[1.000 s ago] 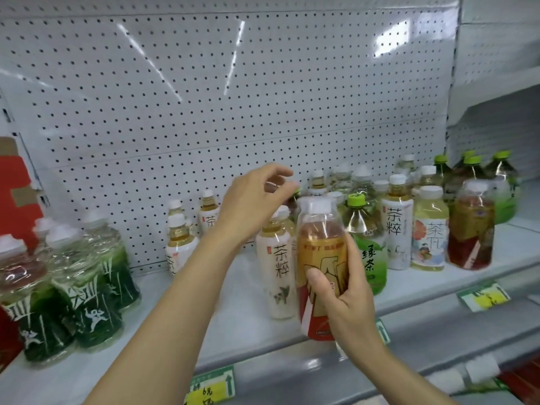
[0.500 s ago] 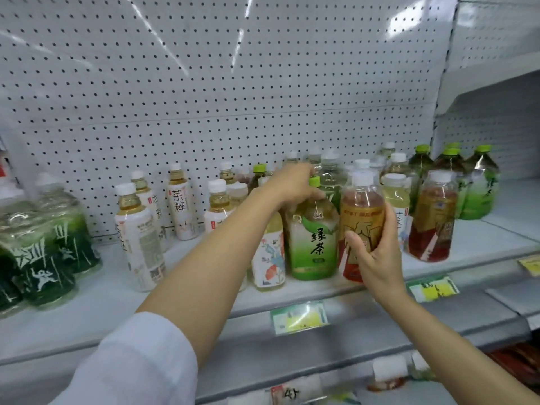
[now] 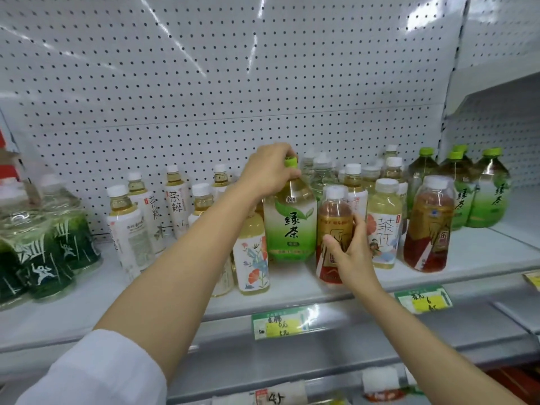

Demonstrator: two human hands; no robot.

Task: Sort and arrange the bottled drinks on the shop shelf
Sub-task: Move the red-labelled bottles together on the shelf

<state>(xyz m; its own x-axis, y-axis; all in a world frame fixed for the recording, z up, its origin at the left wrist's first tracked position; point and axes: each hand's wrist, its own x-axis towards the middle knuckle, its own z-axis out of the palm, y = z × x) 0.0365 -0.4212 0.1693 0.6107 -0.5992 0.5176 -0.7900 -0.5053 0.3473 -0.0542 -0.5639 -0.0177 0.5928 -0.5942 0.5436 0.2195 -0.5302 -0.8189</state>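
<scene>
Both hands grip upright bottles: left hand (image 3: 270, 168) green tea bottle (image 3: 290, 220), right hand (image 3: 349, 252) amber bottle (image 3: 333, 226).

Two bare forearms are showing, both slim and smooth, with no watch, band or ring to be seen on either. The left hand (image 3: 267, 171) and the right hand (image 3: 352, 252) are ungloved, and the fingers (image 3: 333, 242) are slender with short, plain nails. The left arm is wearing a white sleeve (image 3: 96, 372) of soft, lightly creased cloth, pushed up and ending below the elbow at the near left. The right arm is showing no sleeve up to the frame edge.
</scene>
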